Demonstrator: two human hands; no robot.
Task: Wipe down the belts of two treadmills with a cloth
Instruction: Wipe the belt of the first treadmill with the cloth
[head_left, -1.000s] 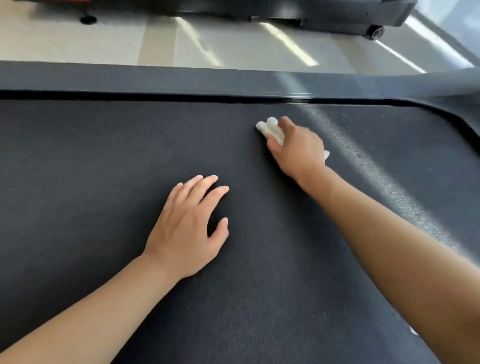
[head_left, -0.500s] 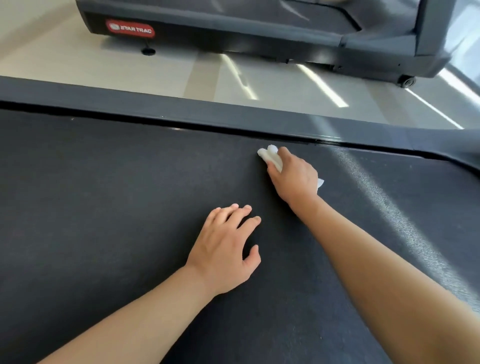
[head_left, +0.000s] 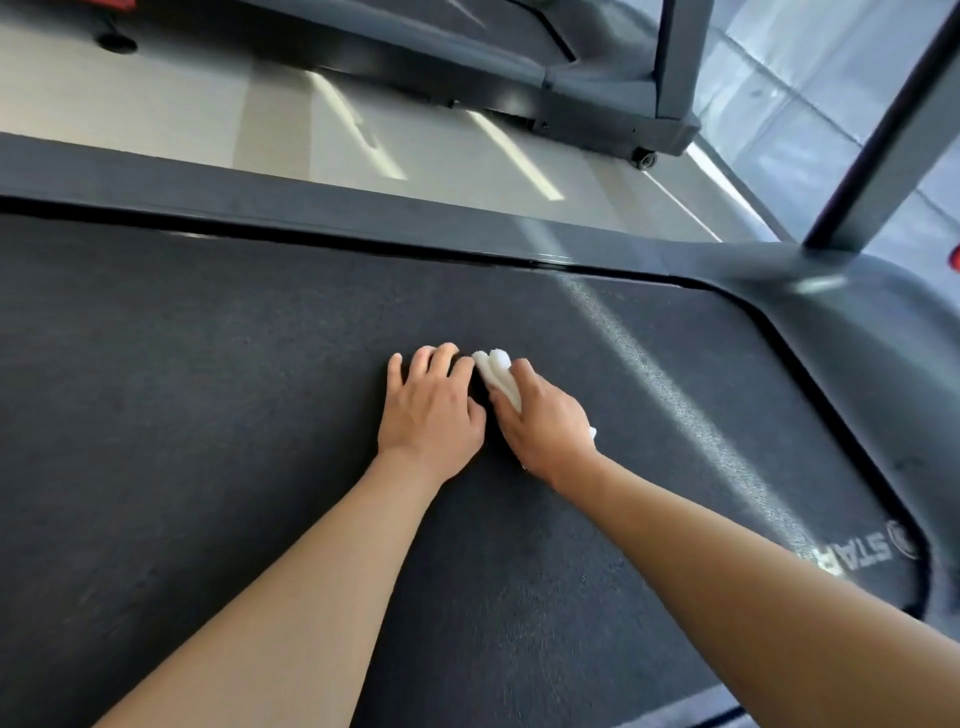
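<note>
1. Pressing a white cloth (head_left: 497, 375) onto the dark belt (head_left: 208, 389), our right hand (head_left: 545, 423) curls its fingers and thumb around the bunched fabric; a folded end sticks out past the fingertips, and a small corner peeks out at the outer edge of the hand.
2. Our left hand (head_left: 430, 406) lies flat on the belt just beside the right one, fingers straight and relaxed, holding nothing. Its index finger sits right next to the cloth; we cannot tell whether the two touch.
3. Both forearms reach in from below the hands, so the hands sit side by side near the middle of the belt.
4. Beyond the fingertips, the belt ends at a dark grey side rail (head_left: 311, 208) that runs across the view.
5. To the right of our right hand, a pale streak of light (head_left: 670, 395) crosses the belt diagonally, and farther right the grey motor cover (head_left: 857, 338) curves around the belt's end.
6. White lettering (head_left: 852, 558) on the belt shows near our right forearm, partly hidden by the arm.
7. A grey upright post (head_left: 893, 135) rises from the cover, far right of the hands.
8. Past the rail lies a pale floor (head_left: 156, 119), and beyond it stands a second treadmill (head_left: 467, 62), well apart from our hands.
</note>
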